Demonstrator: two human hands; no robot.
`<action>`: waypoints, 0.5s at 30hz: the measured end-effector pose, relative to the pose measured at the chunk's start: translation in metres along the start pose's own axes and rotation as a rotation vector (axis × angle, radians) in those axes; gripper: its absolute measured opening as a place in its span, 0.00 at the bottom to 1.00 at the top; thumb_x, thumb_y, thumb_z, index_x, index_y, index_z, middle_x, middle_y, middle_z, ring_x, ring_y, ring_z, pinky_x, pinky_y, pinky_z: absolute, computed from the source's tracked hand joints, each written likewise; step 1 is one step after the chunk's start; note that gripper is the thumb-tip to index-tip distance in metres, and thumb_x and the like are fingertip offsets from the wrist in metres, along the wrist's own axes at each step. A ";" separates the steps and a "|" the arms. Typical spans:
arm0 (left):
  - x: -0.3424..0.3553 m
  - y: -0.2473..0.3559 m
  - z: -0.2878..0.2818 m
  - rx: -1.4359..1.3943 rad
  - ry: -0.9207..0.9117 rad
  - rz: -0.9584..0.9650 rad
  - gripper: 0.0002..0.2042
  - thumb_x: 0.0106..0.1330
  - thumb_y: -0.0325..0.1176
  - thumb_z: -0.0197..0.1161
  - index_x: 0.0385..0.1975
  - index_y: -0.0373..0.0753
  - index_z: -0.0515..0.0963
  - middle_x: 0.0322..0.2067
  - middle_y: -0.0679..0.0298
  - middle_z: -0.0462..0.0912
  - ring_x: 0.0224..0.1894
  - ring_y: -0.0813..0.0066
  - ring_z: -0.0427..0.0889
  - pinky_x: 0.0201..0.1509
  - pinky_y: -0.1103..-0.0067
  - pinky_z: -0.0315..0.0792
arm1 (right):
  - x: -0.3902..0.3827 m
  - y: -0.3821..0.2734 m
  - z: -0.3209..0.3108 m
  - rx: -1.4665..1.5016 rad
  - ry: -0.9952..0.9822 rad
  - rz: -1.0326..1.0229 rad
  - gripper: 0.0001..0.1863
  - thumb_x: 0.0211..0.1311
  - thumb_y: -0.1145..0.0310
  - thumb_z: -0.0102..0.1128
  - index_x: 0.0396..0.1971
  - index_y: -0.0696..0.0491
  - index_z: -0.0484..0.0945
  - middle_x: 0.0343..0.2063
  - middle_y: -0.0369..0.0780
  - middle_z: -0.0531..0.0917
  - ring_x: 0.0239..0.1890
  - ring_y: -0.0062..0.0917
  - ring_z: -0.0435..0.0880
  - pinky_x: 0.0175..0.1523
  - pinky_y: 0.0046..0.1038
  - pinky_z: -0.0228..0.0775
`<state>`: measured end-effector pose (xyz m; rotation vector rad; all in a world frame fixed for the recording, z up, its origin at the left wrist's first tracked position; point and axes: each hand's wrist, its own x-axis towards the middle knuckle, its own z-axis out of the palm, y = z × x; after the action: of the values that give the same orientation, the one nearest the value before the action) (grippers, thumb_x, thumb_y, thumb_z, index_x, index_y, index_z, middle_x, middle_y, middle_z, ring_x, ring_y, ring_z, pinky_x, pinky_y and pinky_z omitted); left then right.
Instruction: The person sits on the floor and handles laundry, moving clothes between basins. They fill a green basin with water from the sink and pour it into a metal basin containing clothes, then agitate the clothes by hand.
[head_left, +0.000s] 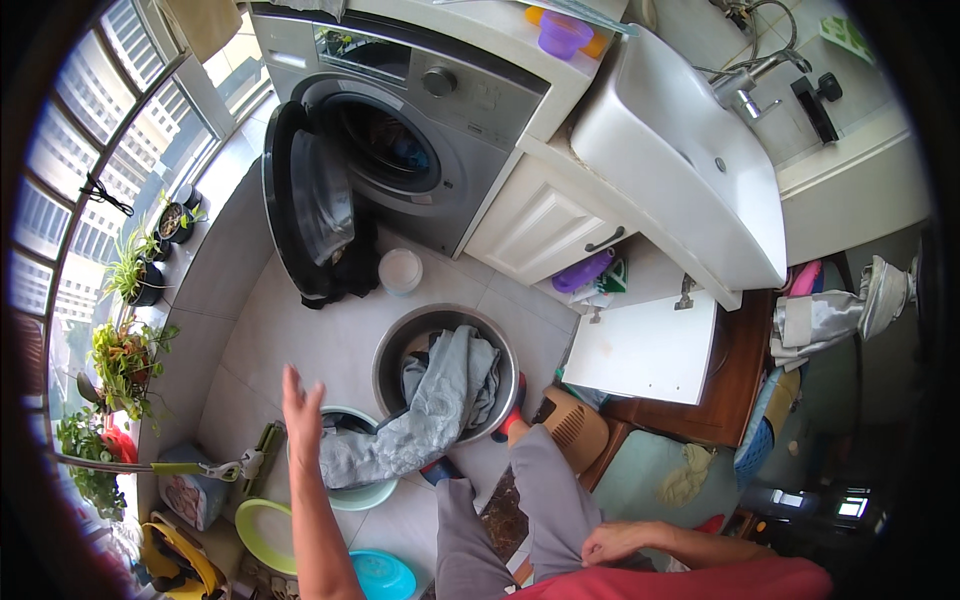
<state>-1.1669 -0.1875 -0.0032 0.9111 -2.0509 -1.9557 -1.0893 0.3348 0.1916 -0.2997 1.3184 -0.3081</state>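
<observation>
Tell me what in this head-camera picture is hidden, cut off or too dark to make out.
- Inside of the round steel basin: covered by the crumpled grey cloth.
- Pale green plastic bowl: mostly under that cloth.
- Drum of the grey front-loading washing machine: too dark to identify its contents.
- Round blue plastic dish: cut by the lower edge.

- A home laundry corner on a glazed balcony.
- Front-loading washing machine point(400, 140) at 12 o'clock, door open.
- White utility sink point(680, 150) at 1 o'clock.
- Potted plants point(125, 340) at 9 o'clock.
</observation>
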 end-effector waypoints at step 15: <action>0.177 0.059 0.170 0.320 0.329 0.123 0.18 0.61 0.30 0.63 0.51 0.33 0.74 0.40 0.55 0.83 0.44 0.63 0.81 0.50 0.72 0.73 | -0.047 0.063 -0.132 0.033 0.000 0.018 0.21 0.58 0.50 0.59 0.37 0.54 0.83 0.34 0.44 0.86 0.40 0.37 0.83 0.46 0.34 0.73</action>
<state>-1.4140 -0.1393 -0.0201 1.0562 -2.1892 -1.3336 -1.2247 0.4056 0.1805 -0.2595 1.3139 -0.3143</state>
